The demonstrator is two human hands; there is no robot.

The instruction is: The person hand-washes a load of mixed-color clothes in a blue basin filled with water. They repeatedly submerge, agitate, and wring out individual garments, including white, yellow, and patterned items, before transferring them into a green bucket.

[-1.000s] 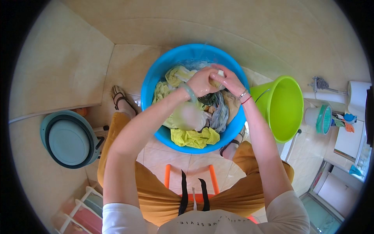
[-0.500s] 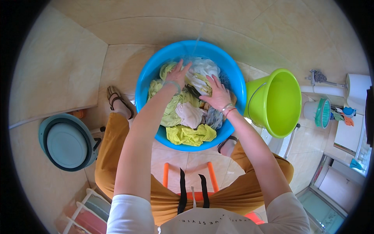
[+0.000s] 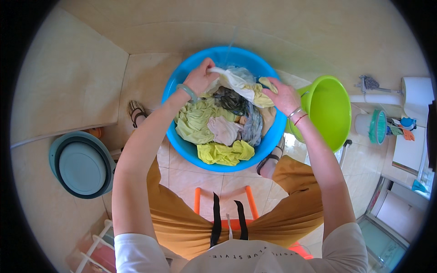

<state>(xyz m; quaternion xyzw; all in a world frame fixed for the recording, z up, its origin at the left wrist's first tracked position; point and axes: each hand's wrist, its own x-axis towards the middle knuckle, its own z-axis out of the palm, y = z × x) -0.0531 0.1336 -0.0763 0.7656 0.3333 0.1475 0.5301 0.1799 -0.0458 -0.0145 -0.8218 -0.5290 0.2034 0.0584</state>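
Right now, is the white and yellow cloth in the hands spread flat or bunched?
Bunched, not spread flat: the cloth runs as a narrow, creased strip from left hand to right hand.

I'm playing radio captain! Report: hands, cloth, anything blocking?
Left hand, right hand: gripping white-yellow cloth. Cloth held between, over blue tub. Crumpled laundry below; no blockage visible.

A white and pale-yellow cloth (image 3: 241, 85) was drawn out sideways, held up at both ends over the far half of the blue basin (image 3: 223, 168). Its left end was white, narrow and bunched; toward the right it slanted downward, widening into crumpled yellow folds. Whether its sagging lower edge touched anything beneath could not be told.
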